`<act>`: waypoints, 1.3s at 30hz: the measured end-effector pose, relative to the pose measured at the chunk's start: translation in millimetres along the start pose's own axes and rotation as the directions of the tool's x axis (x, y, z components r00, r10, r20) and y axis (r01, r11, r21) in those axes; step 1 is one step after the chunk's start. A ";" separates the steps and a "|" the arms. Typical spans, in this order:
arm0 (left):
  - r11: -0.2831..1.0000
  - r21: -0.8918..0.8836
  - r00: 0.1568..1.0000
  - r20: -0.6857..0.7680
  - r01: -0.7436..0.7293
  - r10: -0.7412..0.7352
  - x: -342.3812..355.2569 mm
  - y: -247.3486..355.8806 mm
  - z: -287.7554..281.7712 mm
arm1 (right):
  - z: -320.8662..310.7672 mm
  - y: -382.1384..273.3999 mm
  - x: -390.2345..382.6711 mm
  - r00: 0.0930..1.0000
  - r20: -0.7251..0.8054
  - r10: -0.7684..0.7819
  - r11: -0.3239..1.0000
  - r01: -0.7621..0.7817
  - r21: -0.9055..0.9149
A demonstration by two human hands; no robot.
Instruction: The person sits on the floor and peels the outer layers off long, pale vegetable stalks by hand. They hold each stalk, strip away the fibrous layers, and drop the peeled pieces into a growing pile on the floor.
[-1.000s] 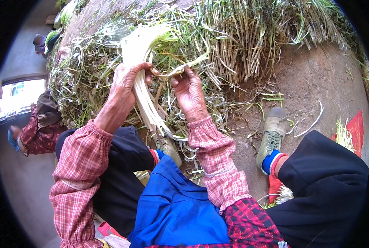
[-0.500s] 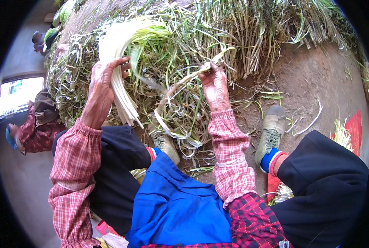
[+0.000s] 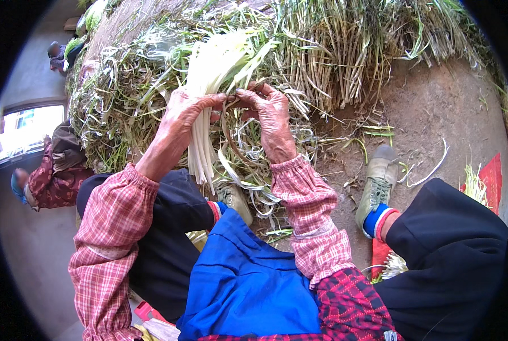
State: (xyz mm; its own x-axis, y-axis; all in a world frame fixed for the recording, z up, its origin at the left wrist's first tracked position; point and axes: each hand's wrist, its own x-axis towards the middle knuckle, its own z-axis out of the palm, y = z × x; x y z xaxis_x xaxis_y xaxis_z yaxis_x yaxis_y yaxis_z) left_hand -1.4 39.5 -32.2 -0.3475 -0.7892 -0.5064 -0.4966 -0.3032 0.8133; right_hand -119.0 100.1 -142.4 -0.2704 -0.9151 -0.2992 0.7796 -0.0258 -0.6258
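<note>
My left hand (image 3: 180, 116) is closed round a bundle of blanched chives (image 3: 217, 59), with white stalks hanging below the fist and yellow-green leaves fanning out above it. My right hand (image 3: 272, 122) has come up against the bundle's right side, its thumb and fingers pinched together beside the left thumb. From that pinch a thin brown withered leaf (image 3: 225, 129) loops down between the two hands. The exact grip of the fingertips is partly hidden. Both hands are above a heap of discarded leaves (image 3: 134, 102).
Untrimmed stalks (image 3: 345, 62) lie in a thick row at the far side. My shoes (image 3: 377, 179) rest on the dirt floor (image 3: 430, 108). White stalk ends (image 3: 393, 265) on red material show by my right leg. Another person (image 3: 55, 179) sits at the left.
My right hand has moved left to the bundle, bringing the withered leaf along. My left hand has shifted right with the bundle, and the hands now meet.
</note>
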 end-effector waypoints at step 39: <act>0.932 -0.232 0.955 -0.167 -0.280 0.245 23.4 42.6 -82.2 | -53.9 121.1 -57.9 0.961 0.266 -0.072 0.211 0.275 -0.938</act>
State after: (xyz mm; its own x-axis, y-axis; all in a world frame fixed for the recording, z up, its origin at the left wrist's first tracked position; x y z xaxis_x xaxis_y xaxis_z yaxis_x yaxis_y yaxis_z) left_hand 34.7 -35.8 14.1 -0.3211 -0.9170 -0.2366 -0.1812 -0.1857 0.9657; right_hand -39.4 171.7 -239.7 -0.1659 -0.9848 -0.0513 -0.4399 0.1204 -0.8900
